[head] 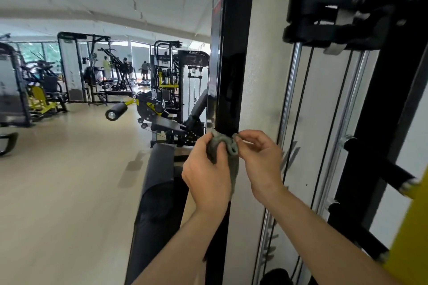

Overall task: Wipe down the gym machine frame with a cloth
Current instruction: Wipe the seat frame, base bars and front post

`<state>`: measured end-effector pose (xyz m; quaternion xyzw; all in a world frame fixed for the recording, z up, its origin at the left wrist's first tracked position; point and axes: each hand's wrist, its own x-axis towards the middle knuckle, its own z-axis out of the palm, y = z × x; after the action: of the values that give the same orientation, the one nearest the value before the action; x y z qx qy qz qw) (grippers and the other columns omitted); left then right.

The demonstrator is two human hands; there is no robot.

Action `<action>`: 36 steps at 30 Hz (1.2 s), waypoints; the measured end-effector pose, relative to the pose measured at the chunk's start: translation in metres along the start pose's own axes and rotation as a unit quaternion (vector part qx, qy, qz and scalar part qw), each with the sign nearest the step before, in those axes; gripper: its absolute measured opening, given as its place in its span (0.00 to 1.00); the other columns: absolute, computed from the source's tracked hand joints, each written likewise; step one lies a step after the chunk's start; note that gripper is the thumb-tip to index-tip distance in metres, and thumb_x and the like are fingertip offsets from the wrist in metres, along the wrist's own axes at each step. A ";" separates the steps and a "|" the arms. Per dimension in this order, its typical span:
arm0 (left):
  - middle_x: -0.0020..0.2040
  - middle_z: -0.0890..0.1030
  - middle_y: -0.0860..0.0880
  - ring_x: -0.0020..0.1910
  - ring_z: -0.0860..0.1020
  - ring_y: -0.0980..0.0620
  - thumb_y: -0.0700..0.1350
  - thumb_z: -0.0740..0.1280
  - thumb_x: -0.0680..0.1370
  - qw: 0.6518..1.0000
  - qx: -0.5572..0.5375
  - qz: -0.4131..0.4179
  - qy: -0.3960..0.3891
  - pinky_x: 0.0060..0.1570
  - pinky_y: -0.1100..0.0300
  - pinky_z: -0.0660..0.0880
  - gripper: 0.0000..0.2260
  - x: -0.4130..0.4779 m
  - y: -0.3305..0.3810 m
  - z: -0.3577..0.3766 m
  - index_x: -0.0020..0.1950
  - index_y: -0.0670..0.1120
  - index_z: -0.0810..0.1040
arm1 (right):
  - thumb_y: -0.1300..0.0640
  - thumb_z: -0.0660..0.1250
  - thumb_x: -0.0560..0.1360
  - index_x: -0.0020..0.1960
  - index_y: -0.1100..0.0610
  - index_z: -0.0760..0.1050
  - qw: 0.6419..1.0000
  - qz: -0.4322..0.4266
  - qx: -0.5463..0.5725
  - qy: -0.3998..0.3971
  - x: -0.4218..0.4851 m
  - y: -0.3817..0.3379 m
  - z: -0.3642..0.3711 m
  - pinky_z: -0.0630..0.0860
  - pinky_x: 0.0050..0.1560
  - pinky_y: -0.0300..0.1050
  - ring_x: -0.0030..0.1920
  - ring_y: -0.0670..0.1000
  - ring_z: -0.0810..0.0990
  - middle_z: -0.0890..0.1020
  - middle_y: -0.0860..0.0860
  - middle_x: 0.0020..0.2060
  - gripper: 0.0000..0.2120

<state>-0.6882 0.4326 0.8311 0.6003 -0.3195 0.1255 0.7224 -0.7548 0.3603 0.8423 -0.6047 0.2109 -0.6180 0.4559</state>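
Note:
A tall black upright of the gym machine frame (231,65) runs from top to bottom through the middle of the view. A small grey cloth (225,146) is bunched against it at about chest height. My left hand (208,169) grips the cloth's left part with thumb and fingers closed round it. My right hand (259,157) pinches the cloth's right edge between thumb and fingertips. Part of the cloth hangs down between the two hands, mostly hidden behind them.
Right of the upright are a pale panel (261,76), chrome guide rods (289,99), black cables and a black bracket at top. A black padded roller (159,169) stands just left of the frame. Other machines (143,104) and distant people stand across the beige floor (69,192).

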 end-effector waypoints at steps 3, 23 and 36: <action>0.46 0.84 0.58 0.45 0.81 0.63 0.45 0.72 0.78 1.000 0.016 0.005 -0.023 0.50 0.70 0.75 0.12 0.012 0.010 -0.002 0.61 0.49 0.83 | 0.65 0.75 0.74 0.47 0.57 0.83 1.000 -0.003 0.022 -0.002 0.007 -0.004 0.001 0.79 0.43 0.34 0.43 0.44 0.85 0.86 0.48 0.41 0.05; 0.44 0.81 0.63 0.43 0.79 0.73 0.42 0.72 0.78 0.997 0.028 0.034 -0.057 0.45 0.77 0.73 0.08 0.104 0.119 0.002 0.57 0.47 0.84 | 0.64 0.75 0.73 0.46 0.47 0.83 0.997 -0.040 0.046 -0.036 0.092 -0.100 0.023 0.80 0.47 0.35 0.46 0.44 0.85 0.86 0.43 0.42 0.11; 0.49 0.85 0.56 0.48 0.84 0.58 0.42 0.72 0.78 0.993 0.031 0.079 -0.078 0.55 0.58 0.80 0.10 0.177 0.205 0.002 0.59 0.48 0.84 | 0.67 0.74 0.73 0.44 0.55 0.82 0.995 -0.092 0.009 0.024 0.146 -0.202 0.051 0.77 0.45 0.32 0.41 0.41 0.83 0.85 0.45 0.39 0.08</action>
<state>-0.6698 0.4460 1.1009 0.6033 -0.4172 0.1449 0.6641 -0.7476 0.3554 1.0968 -0.6026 0.1595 -0.6736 0.3971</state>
